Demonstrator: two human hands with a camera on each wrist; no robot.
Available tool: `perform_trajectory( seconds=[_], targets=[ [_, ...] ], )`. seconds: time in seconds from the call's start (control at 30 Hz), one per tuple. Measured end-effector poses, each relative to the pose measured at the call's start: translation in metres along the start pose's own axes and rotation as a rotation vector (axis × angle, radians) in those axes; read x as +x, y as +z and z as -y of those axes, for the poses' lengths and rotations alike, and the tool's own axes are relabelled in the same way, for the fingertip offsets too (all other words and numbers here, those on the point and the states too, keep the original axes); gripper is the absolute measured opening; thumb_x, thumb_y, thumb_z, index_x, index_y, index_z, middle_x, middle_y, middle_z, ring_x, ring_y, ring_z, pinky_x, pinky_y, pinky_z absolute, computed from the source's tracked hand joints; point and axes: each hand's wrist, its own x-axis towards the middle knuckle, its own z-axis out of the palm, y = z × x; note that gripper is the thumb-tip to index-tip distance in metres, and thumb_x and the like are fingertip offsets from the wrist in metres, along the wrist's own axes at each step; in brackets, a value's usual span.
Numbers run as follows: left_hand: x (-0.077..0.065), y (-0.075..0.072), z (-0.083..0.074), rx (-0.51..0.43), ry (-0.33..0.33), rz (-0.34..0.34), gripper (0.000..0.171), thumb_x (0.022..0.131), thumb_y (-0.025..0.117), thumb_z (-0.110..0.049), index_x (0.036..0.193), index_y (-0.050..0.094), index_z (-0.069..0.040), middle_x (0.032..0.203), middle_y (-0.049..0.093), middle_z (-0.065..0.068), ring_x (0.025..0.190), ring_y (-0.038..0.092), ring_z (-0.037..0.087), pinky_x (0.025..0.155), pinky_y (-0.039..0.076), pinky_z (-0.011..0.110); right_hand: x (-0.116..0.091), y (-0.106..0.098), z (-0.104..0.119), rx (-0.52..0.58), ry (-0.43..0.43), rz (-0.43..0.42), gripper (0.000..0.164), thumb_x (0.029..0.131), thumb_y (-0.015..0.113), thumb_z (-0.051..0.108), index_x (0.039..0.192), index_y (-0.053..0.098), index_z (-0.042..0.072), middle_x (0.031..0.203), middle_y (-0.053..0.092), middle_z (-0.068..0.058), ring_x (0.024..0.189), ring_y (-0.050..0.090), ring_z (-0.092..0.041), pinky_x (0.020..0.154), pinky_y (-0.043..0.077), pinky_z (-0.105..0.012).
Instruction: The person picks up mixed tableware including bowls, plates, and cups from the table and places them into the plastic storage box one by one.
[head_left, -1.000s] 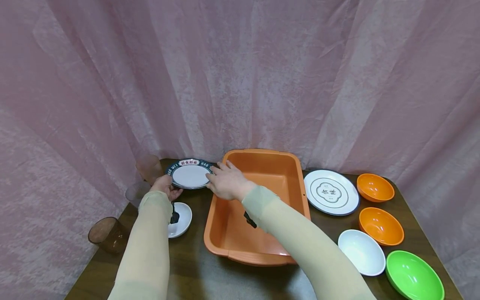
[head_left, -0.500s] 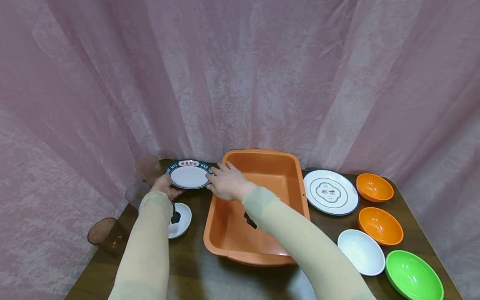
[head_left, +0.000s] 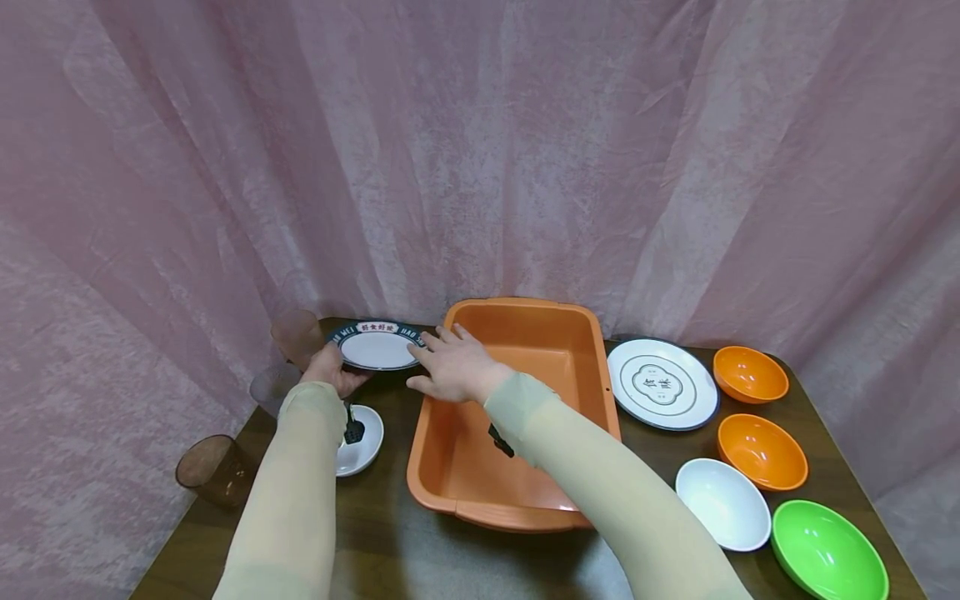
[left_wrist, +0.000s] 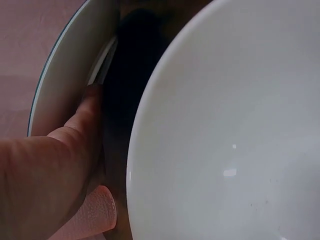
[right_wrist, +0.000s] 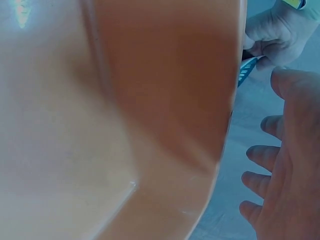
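Note:
In the head view, my left hand grips the left edge of a white plate with a dark teal, lettered rim. The left wrist view shows that plate's pale underside, with a digit pressed against it. My right hand is at the plate's right edge, over the left rim of an orange basin. Its fingers are spread and hold nothing; in the right wrist view they point toward the basin wall. A small white dish sits below my left wrist, partly hidden by it.
Tinted cups, one a brown cup, stand along the left table edge. Right of the basin are a white plate with a printed centre, orange bowls, a white bowl and a green bowl. A pink curtain hangs behind.
The plate's near edge has risen slightly, so its face looks narrower. My right thumb has spread away from the plate's edge. The basin and bowls have stayed put.

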Motion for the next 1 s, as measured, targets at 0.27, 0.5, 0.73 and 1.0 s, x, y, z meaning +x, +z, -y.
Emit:
perform_trajectory(
  seconds=[0.27, 0.5, 0.73, 1.0],
  targets=[
    [0.001, 0.003, 0.0, 0.012, -0.004, 0.117, 0.058, 0.111, 0.034, -0.044, 0.165, 0.019, -0.028, 0.165, 0.03, -0.001, 0.145, 0.035, 0.02, 0.12, 0.027, 0.046, -0.001, 0.001, -0.002, 0.003, 0.0, -0.008, 0.068, 0.106, 0.034, 0.063, 0.164, 0.026, 0.028, 0.169, 0.022, -0.003, 0.156, 0.014, -0.03, 0.125, 0.007, -0.048],
    [0.0, 0.007, 0.001, 0.008, 0.003, 0.088, 0.064, 0.11, 0.029, -0.049, 0.166, 0.011, -0.022, 0.166, 0.027, 0.004, 0.145, 0.035, 0.021, 0.12, 0.027, 0.043, -0.004, -0.001, -0.002, 0.0, -0.013, -0.024, 0.068, 0.106, 0.034, 0.062, 0.164, 0.028, 0.027, 0.168, 0.024, -0.004, 0.155, 0.015, -0.03, 0.125, 0.008, -0.047],
    [-0.005, 0.017, 0.002, 0.035, 0.032, 0.108, 0.06, 0.111, 0.028, -0.047, 0.165, 0.016, -0.024, 0.164, 0.028, 0.003, 0.144, 0.035, 0.019, 0.12, 0.027, 0.041, -0.005, -0.001, -0.004, 0.001, -0.013, -0.028, 0.066, 0.107, 0.034, 0.06, 0.164, 0.028, 0.026, 0.168, 0.025, -0.005, 0.156, 0.014, -0.031, 0.125, 0.009, -0.046],
    [-0.015, 0.03, 0.002, 0.146, 0.094, 0.101, 0.062, 0.111, 0.024, -0.047, 0.166, 0.011, -0.021, 0.166, 0.026, 0.004, 0.145, 0.033, 0.019, 0.118, 0.03, 0.043, -0.007, -0.001, -0.006, 0.025, -0.002, -0.02, 0.066, 0.107, 0.035, 0.06, 0.164, 0.028, 0.027, 0.168, 0.024, -0.005, 0.156, 0.01, -0.03, 0.125, 0.007, -0.046]
  ],
)
